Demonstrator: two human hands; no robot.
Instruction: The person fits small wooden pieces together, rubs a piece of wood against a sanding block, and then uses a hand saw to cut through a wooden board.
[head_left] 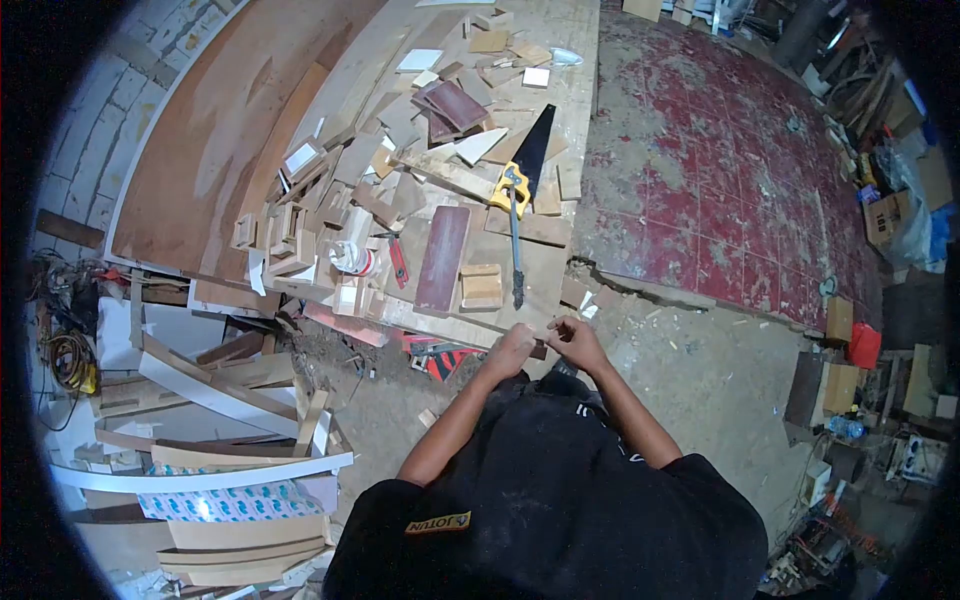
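Note:
Close together at the front edge of the workbench (465,330), my left hand (513,348) and my right hand (577,342) are both closed, fingertips pinched towards each other. Whatever sits in their fingers is too small to make out. A small brown edge (540,350) shows between them, partly hidden. Just beyond lie a long dark tool with a grey shaft (516,250), a handsaw (525,165) with a yellow handle, a small wooden block (482,288) and a reddish-brown board (442,258). A red-handled tool (398,262) rests further left.
Wood offcuts (400,190) crowd the bench, with a white container (350,258) among them. A large brown panel (200,150) leans at the left. Stacked strips and boards (230,480) fill the lower left. Red tiled flooring (720,170) forms a raised edge to the right.

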